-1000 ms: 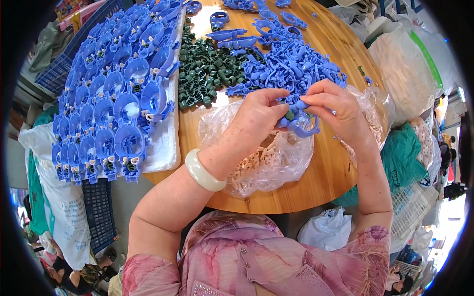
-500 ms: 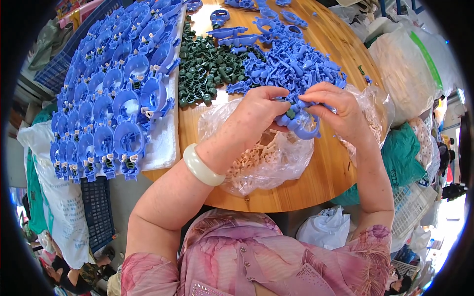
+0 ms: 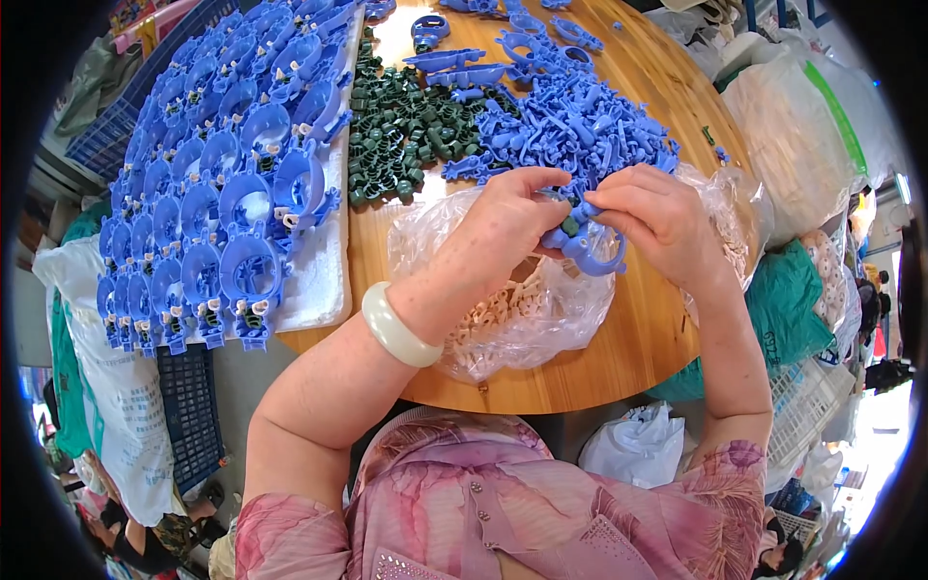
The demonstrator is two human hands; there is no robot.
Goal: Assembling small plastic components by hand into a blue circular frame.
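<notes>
Between both hands is a blue plastic ring-shaped toy part (image 3: 601,259) with a dark green piece (image 3: 570,225) set in it. My left hand (image 3: 517,217), a pale bangle on its wrist, grips the blue part from the left with thumb and fingers. From the right, the fingertips of my right hand (image 3: 657,215) are pinched together against its upper end; whether a small piece sits in that pinch is hidden. Just beyond lies a heap of small blue plastic pieces (image 3: 580,126). Below my hands rests a clear plastic bag (image 3: 570,314) with small beige pieces (image 3: 498,324).
Dark green plastic pieces (image 3: 396,145) are piled left of the blue heap. Rows of blue ring-shaped parts stand on a white towel-covered board (image 3: 329,280) at the left. Another clear bag (image 3: 725,208) lies by the right edge of the wooden table (image 3: 619,358). Large sacks (image 3: 793,135) stand beyond it.
My right hand's fingers have drawn closer together over the blue part, and the hand has shifted slightly. My left hand keeps its grip with barely any movement.
</notes>
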